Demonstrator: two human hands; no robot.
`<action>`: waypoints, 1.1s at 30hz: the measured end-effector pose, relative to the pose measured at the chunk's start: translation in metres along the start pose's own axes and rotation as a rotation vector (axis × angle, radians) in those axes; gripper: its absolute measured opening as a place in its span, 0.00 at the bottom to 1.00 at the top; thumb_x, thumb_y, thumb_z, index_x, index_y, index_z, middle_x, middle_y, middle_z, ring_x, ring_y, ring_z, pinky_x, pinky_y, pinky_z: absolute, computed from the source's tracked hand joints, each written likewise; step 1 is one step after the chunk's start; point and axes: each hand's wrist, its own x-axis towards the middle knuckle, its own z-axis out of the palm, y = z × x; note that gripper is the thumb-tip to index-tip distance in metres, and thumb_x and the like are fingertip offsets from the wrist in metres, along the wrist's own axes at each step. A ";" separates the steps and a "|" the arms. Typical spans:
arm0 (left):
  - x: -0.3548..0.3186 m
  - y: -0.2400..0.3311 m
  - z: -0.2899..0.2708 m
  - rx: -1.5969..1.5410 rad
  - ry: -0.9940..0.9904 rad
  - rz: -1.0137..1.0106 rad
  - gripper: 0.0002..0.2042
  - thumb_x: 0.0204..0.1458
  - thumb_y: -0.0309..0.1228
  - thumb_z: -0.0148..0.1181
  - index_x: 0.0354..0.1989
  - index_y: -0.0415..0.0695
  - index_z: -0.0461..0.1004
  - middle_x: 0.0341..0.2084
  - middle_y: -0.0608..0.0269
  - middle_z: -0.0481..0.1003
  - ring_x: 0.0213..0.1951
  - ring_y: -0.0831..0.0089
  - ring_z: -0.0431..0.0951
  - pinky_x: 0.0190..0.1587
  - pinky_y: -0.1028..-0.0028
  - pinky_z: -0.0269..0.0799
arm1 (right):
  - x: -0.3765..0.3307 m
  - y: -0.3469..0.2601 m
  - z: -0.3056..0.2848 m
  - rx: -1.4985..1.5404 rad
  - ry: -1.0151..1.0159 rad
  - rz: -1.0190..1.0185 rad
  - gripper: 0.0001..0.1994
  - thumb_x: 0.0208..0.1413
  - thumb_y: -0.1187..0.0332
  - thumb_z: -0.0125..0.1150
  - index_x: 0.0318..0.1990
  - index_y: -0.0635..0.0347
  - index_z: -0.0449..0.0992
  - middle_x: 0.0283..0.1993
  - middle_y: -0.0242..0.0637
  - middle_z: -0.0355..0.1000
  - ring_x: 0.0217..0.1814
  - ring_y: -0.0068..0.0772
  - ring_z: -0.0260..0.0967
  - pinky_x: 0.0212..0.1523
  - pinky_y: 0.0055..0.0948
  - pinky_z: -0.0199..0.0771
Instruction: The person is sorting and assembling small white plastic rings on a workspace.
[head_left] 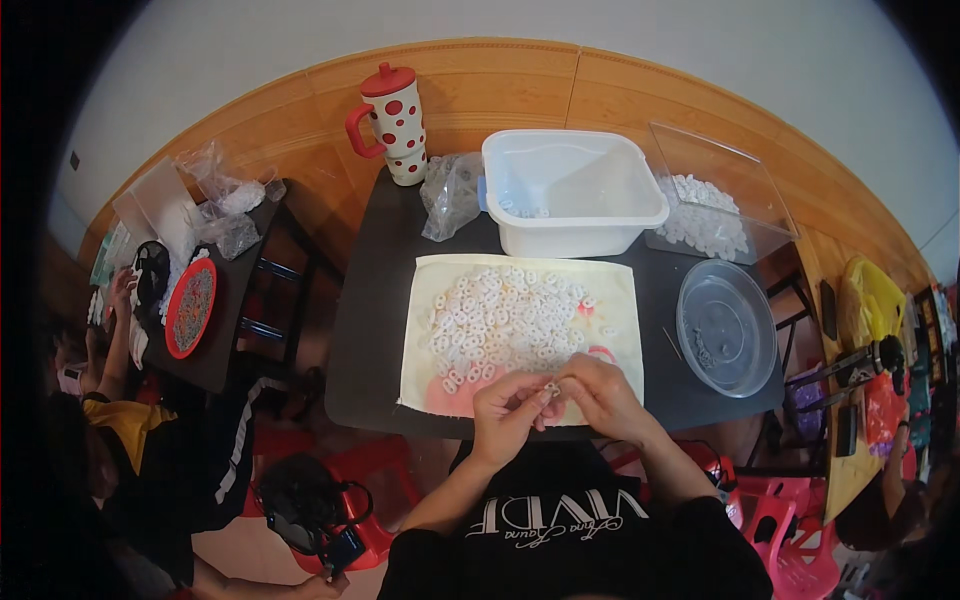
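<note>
1. While both forearms are brought in from below, the left hand (pixel 503 412) and the right hand (pixel 605 398) are held close together over the near edge of the pale cloth (pixel 420 290), with the fingertips of each pinched around one small piece (pixel 551 388). Its exact shape is too small to be made out.
2. The piece appears to be held by the fingertips of both hands so that it can be steadied and worked finely from two sides.
3. The loose white pieces (pixel 500 315), pierced with holes, are spread just beyond the hands, mostly ahead of the left one; they are probably laid on cloth so that rolling is checked and reach is kept short.
4. Straight ahead, past the pile, the white tub (pixel 575 240) is placed, with a few pieces seen inside, perhaps as a store.
5. To the right of the right hand, the round clear dish (pixel 763 318) is set, with small greyish bits (pixel 706 352) held in it, seemingly for easy reach. Beyond it, more white pieces (pixel 700 222) are kept in the clear box (pixel 778 222).
</note>
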 end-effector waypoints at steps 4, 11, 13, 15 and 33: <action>0.001 -0.005 -0.007 0.044 0.015 -0.005 0.09 0.60 0.20 0.56 0.48 0.35 0.76 0.27 0.61 0.78 0.26 0.81 0.76 0.25 0.83 0.70 | -0.006 -0.001 -0.021 -0.007 0.266 0.189 0.03 0.60 0.78 0.55 0.36 0.68 0.74 0.30 0.39 0.70 0.33 0.32 0.70 0.36 0.27 0.68; 0.004 0.005 -0.014 0.168 0.106 -0.037 0.07 0.58 0.18 0.57 0.43 0.36 0.78 0.27 0.63 0.78 0.25 0.83 0.76 0.26 0.82 0.70 | -0.021 0.007 -0.024 -0.333 0.269 0.032 0.06 0.48 0.81 0.63 0.34 0.66 0.76 0.33 0.43 0.72 0.35 0.45 0.71 0.35 0.33 0.70; 0.005 0.005 -0.015 0.211 0.109 -0.034 0.07 0.57 0.17 0.57 0.42 0.35 0.78 0.27 0.63 0.79 0.25 0.83 0.76 0.26 0.82 0.71 | -0.023 0.008 -0.015 -0.532 0.245 -0.114 0.07 0.46 0.78 0.65 0.34 0.62 0.77 0.35 0.41 0.71 0.36 0.43 0.71 0.35 0.37 0.69; 0.006 0.002 -0.017 0.257 0.115 -0.029 0.06 0.57 0.17 0.57 0.41 0.35 0.78 0.27 0.63 0.79 0.25 0.83 0.76 0.26 0.82 0.71 | -0.023 0.004 -0.006 -0.590 0.225 -0.099 0.10 0.43 0.74 0.68 0.36 0.59 0.78 0.40 0.40 0.69 0.40 0.42 0.69 0.38 0.39 0.66; 0.011 0.004 -0.019 0.212 0.030 -0.049 0.11 0.54 0.16 0.60 0.45 0.36 0.76 0.30 0.63 0.78 0.27 0.81 0.77 0.27 0.82 0.71 | -0.009 0.000 -0.002 -0.187 0.276 -0.108 0.09 0.47 0.84 0.60 0.37 0.64 0.77 0.35 0.37 0.71 0.36 0.37 0.68 0.35 0.31 0.65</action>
